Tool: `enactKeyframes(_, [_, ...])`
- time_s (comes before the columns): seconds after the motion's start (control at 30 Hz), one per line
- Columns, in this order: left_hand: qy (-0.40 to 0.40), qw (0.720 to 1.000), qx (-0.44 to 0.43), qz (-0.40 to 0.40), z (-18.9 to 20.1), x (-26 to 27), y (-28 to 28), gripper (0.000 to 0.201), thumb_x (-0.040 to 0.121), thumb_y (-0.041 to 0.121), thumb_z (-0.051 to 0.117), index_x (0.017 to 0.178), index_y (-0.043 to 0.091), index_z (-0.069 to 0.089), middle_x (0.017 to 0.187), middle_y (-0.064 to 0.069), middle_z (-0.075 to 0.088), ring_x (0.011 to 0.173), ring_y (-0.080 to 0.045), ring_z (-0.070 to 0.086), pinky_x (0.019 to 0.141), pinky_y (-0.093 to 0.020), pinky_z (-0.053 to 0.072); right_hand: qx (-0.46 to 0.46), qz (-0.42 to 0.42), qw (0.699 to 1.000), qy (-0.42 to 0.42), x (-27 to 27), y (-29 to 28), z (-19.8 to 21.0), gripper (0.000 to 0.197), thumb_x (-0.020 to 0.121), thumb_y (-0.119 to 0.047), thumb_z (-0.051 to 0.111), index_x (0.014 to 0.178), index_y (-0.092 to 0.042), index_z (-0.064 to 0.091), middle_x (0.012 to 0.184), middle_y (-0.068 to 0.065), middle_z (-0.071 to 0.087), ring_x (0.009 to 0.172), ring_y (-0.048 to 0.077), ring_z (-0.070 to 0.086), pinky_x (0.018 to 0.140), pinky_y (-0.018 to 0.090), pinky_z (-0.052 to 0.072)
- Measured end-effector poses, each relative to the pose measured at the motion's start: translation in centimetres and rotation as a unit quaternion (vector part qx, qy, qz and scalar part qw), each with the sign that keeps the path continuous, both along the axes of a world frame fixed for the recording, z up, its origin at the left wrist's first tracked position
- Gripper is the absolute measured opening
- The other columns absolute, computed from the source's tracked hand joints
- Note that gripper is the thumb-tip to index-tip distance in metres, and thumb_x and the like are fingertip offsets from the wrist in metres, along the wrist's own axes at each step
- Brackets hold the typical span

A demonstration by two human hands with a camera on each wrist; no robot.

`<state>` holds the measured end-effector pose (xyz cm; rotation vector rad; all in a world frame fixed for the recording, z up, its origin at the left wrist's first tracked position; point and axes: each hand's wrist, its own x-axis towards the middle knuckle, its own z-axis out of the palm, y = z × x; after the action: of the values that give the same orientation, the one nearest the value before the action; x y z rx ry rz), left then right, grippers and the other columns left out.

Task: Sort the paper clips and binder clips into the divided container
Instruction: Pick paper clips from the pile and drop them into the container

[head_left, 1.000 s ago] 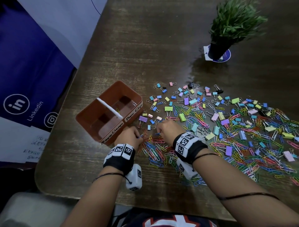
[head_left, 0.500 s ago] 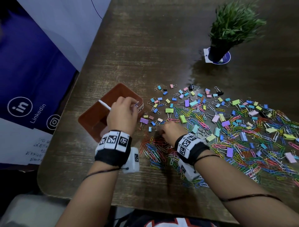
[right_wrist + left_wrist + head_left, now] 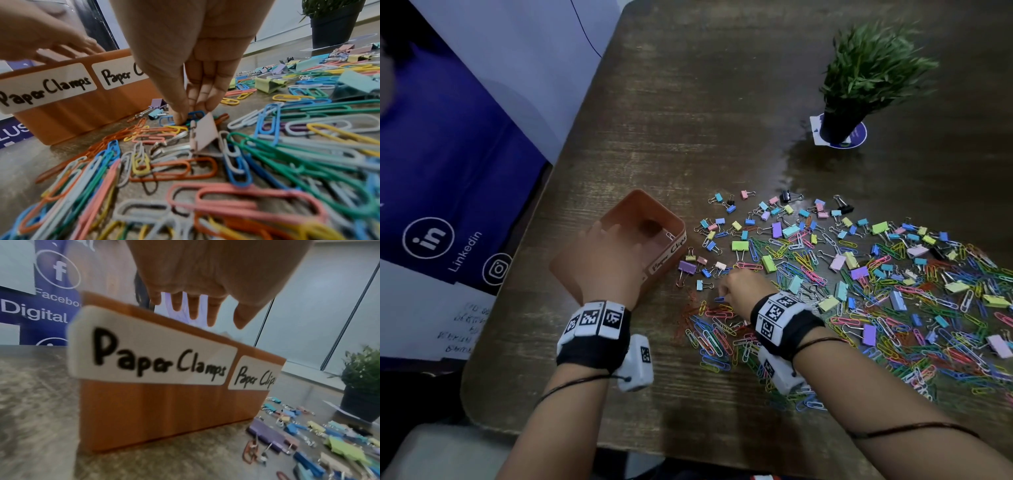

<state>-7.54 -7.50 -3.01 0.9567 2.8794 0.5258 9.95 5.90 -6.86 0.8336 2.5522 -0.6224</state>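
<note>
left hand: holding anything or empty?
Empty. The left hand hovers over the container with fingers spread and straight; the left wrist view shows nothing between them.

Orange-brown container [image 3: 654, 209], white black-lettered labels [image 3: 152, 352], many-coloured paper clips [image 3: 205, 170], pastel binder clips [image 3: 777, 229]

Dark wood-grain table [image 3: 722, 113], rounded near-left corner. Resting directly on it: an orange divided container [image 3: 671, 263] near the left edge, labelled "Paper Clamps" and "Paper Clips" on its side wall; a wide scatter of coloured paper clips [image 3: 893, 329] mixed with pastel binder clips [image 3: 777, 229], spreading from just beside the container to the right edge; a potted green plant [image 3: 859, 78] standing on a round coaster [image 3: 861, 135] at the far right.
</note>
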Motion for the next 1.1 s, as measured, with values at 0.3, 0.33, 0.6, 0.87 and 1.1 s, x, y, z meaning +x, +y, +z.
enactKeyframes(0.3, [-0.019, 0.999, 0.025, -0.014, -2.0, 0.1, -0.6, 0.058, 0.100, 0.041, 0.034, 0.152, 0.020, 0.021, 0.161, -0.005, 0.009, 0.147, -0.026, 0.006, 0.117, -0.047, 0.015, 0.006, -0.063, 0.922, 0.382, -3.2, 0.5, 3.7, 0.006, 0.088, -0.008, 0.059, 0.090, -0.013, 0.062, 0.089, -0.010, 0.046, 0.088, 0.013, 0.047, 0.077, 0.027, 0.041])
enactKeyframes(0.33, [-0.021, 0.999, 0.027, -0.016, -2.0, 0.2, -0.5, 0.058, 0.100, 0.041, 0.034, 0.152, 0.019, 0.021, 0.161, -0.005, 0.009, 0.147, -0.027, 0.006, 0.117, -0.047, 0.016, 0.007, -0.065, 0.909, 0.412, -4.1, 0.4, 4.1, 0.007, 0.086, -0.006, 0.060, 0.089, -0.012, 0.063, 0.088, -0.010, 0.046, 0.086, 0.014, 0.048, 0.077, 0.028, 0.042])
enactKeyframes(0.6, [-0.027, 0.999, 0.031, -0.015, -2.1, 0.5, 0.0, 0.058, 0.100, 0.040, 0.035, 0.152, 0.018, 0.022, 0.161, -0.005, 0.008, 0.146, -0.029, 0.008, 0.115, -0.047, 0.018, -0.026, -0.066, 0.918, 0.390, -9.5, 0.0, 5.3, 0.023, 0.088, -0.002, 0.055, 0.107, -0.007, 0.067, 0.109, 0.009, 0.061, 0.102, 0.026, 0.057, 0.090, 0.039, 0.046])
enactKeyframes(0.87, [-0.007, 0.999, 0.040, -0.033, -2.4, 0.2, -0.2, 0.058, 0.099, 0.041, 0.036, 0.151, 0.017, 0.026, 0.160, -0.008, 0.013, 0.145, -0.030, 0.011, 0.115, -0.049, 0.021, 0.040, -0.029, 0.915, 0.400, -7.2, 0.2, 4.2, 0.026, 0.089, -0.002, 0.049, 0.108, -0.008, 0.065, 0.108, 0.006, 0.061, 0.101, 0.023, 0.053, 0.081, 0.035, 0.048])
enactKeyframes(1.1, [0.105, 0.984, 0.092, -0.110, -1.4, 1.4, 0.1, 0.059, 0.089, 0.036, 0.061, 0.141, 0.019, 0.039, 0.141, -0.015, 0.039, 0.132, -0.034, 0.029, 0.105, -0.053, 0.035, 0.081, -0.016, 0.934, 0.349, -2.8, -0.1, 1.6, 0.014, 0.088, -0.008, 0.053, 0.097, -0.010, 0.063, 0.097, 0.003, 0.058, 0.095, 0.021, 0.048, 0.076, 0.030, 0.044])
